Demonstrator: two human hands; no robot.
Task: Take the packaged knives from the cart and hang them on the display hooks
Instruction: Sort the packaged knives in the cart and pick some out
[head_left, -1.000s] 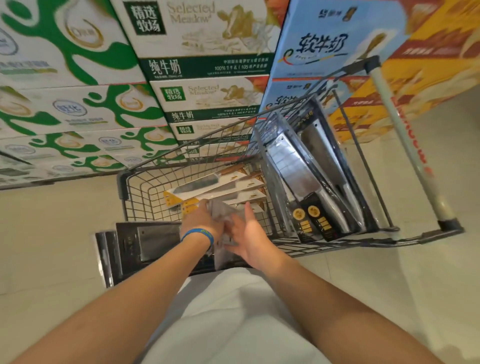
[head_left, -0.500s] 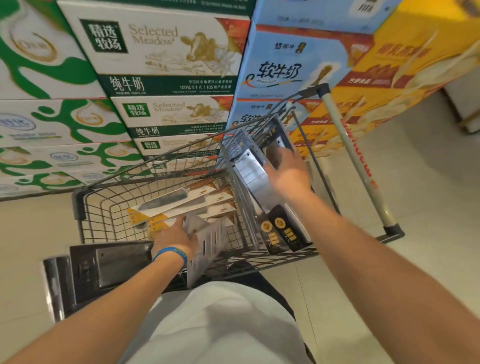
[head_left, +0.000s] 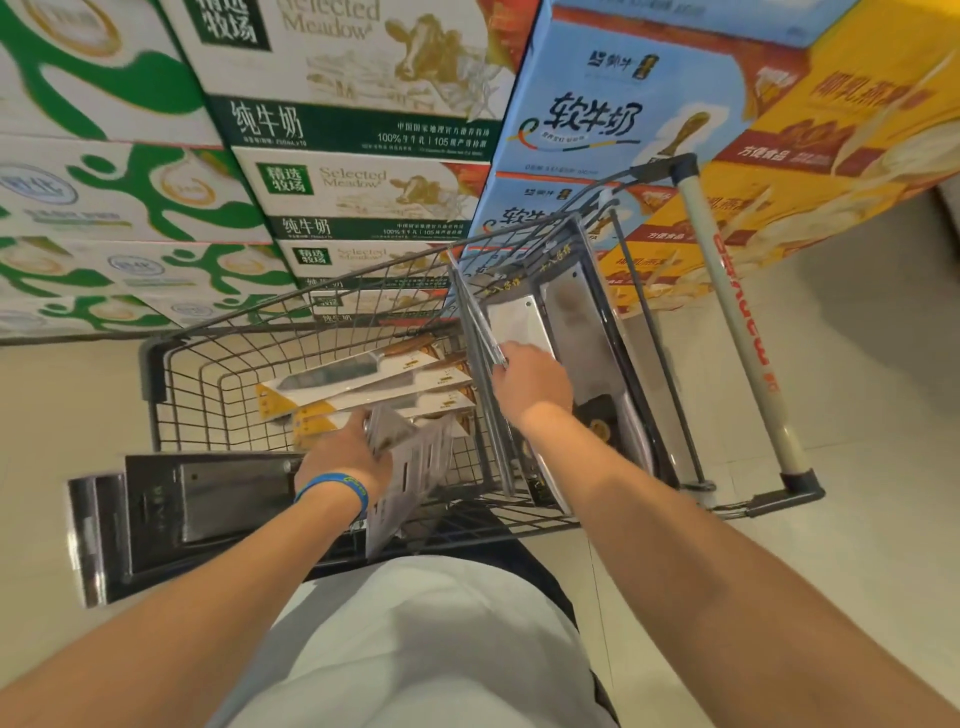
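Right hand (head_left: 530, 382) is pinching upright knife packs (head_left: 480, 332); left hand (head_left: 337, 457) is gripping a pack stack (head_left: 415, 462). Lifting vertically should be avoiding cart wire (head_left: 322, 340) beyond the fingertips.

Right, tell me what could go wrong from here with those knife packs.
1. The left hand grips several grey packs in a loose fan, so one could slip out.
2. The right hand grips the edge of the upright cleaver packs, which lean together. Lifting one may topple its neighbours.
3. A pack could snag on the wire of the cart as it comes out.
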